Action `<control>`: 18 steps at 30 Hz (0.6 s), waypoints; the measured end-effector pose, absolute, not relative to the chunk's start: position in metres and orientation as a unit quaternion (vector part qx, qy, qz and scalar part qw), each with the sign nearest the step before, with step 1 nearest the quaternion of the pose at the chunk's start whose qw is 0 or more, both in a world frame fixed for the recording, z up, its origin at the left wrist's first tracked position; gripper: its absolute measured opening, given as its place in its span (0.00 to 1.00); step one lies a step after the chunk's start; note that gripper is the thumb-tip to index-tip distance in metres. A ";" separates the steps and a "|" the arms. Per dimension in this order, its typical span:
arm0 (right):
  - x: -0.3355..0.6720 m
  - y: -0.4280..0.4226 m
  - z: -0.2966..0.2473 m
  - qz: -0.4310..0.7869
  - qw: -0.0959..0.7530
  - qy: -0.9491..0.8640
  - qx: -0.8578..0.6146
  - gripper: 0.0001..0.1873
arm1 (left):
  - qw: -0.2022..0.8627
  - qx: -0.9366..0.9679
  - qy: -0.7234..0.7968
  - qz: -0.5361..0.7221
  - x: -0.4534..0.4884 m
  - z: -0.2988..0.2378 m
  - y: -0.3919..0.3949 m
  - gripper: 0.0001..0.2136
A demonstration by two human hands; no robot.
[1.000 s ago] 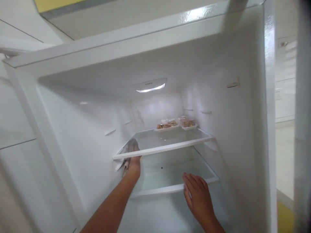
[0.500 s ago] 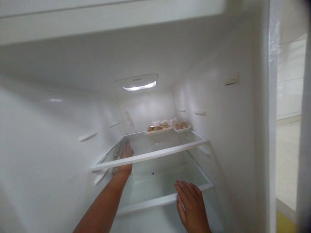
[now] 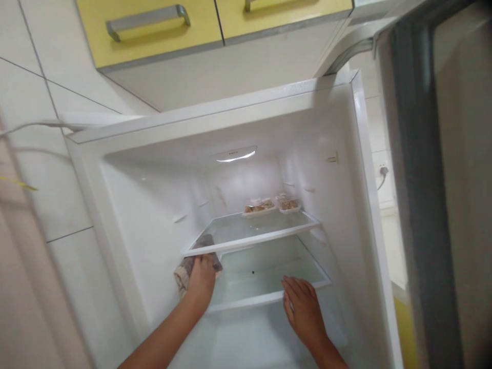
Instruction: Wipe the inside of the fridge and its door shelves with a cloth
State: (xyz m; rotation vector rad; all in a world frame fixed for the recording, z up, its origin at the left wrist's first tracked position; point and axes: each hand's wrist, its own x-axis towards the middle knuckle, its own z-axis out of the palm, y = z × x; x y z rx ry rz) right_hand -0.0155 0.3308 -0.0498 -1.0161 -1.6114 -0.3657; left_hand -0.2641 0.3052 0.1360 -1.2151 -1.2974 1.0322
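Note:
My left hand (image 3: 204, 281) is closed on a grey-brown cloth (image 3: 189, 269), at the left side of the refrigerator, just below the front of the upper glass shelf (image 3: 253, 238). Part of the cloth shows through the glass. On the right, my right hand (image 3: 303, 305) is at the front edge of the lower glass shelf (image 3: 246, 303). Its fingers lie over the white rim and its thumb is in front.
Two clear-wrapped food trays, one left (image 3: 260, 207) and one right (image 3: 289, 205), sit at the back of the upper shelf. The refrigerator door (image 3: 423, 205) stands open on the right. Yellow cabinets (image 3: 154, 38) hang above. A lamp (image 3: 236, 155) glows in the ceiling.
My left hand has drawn the cloth forward from deep under the upper shelf to its front left. My view has moved back, showing the cabinets and door. The right hand stays at the lower rim.

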 end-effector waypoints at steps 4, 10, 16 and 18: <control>-0.016 0.331 -0.051 -0.155 0.564 -0.684 -0.436 0.16 | 0.412 -0.608 -0.618 0.282 -0.275 0.125 0.249 0.20; -0.018 0.330 -0.052 -0.153 0.564 -0.682 -0.439 0.16 | 0.376 -0.660 -0.617 0.206 -0.299 0.101 0.202 0.25; -0.016 0.330 -0.052 -0.152 0.567 -0.684 -0.433 0.16 | 0.370 -0.643 -0.638 0.206 -0.297 0.092 0.254 0.24; -0.016 0.331 -0.052 -0.157 0.569 -0.684 -0.429 0.16 | 0.359 -0.661 -0.639 0.161 -0.297 0.090 0.284 0.23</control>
